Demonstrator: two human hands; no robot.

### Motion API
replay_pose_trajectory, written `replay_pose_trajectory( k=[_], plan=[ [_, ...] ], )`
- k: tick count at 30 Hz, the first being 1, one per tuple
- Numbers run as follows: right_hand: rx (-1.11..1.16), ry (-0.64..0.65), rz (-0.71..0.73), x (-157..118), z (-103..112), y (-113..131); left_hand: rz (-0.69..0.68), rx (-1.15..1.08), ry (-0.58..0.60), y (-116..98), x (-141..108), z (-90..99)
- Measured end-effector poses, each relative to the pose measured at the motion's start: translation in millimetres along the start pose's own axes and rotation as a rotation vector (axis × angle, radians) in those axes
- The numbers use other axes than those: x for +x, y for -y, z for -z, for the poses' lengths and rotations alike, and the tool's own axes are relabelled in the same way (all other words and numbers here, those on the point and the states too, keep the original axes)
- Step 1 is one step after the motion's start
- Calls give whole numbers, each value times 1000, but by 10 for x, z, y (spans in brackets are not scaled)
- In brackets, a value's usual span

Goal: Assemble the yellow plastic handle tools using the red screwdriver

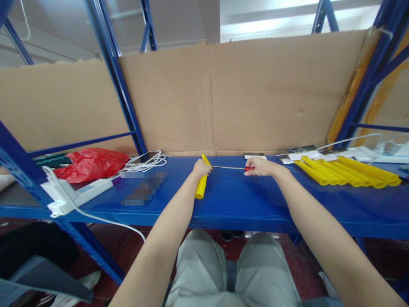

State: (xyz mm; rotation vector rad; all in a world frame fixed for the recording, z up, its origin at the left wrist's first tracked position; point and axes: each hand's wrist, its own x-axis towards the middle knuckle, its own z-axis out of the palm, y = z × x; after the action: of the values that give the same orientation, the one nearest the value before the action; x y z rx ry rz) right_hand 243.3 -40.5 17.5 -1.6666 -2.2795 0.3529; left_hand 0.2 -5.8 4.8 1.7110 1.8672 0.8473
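My left hand (202,169) is wrapped round a yellow tube (200,188) over the middle of the blue shelf (236,200). The tube's upper end pokes out above the fingers. My right hand (257,166) pinches the red handle of a thin metal rod (227,167), which looks like a screwdriver. Its shaft runs level to the left, and the far end meets the tube beside my left fingers. Several more yellow tubes (348,172) lie side by side on the shelf at the right.
A red plastic bag (92,164), coiled white cable (150,161) and white power strip (92,191) lie at the left. Black-and-white packets (300,152) sit behind the tubes. Cardboard (271,94) stands along the back, between blue posts (123,85).
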Motion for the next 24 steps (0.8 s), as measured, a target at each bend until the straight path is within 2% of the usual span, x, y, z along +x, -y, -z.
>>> replay_pose_trajectory(
  k=[5, 10, 13, 19, 24],
  plan=[
    [-47, -59, 28, -8, -6, 19, 8, 8, -1, 10, 25, -12],
    [-16, 81, -5, -24, 16, 41, 0, -6, -9, 32, 55, -28],
    [-42, 102, 7, -24, 26, 43, -2, -10, -1, 41, 67, -26],
    [-105, 60, 51, -15, 10, 29, -4, -16, -8, 48, 67, -25],
    [-99, -61, 33, -2, -18, 8, -7, -32, 0, 47, 64, -24]
  ],
)
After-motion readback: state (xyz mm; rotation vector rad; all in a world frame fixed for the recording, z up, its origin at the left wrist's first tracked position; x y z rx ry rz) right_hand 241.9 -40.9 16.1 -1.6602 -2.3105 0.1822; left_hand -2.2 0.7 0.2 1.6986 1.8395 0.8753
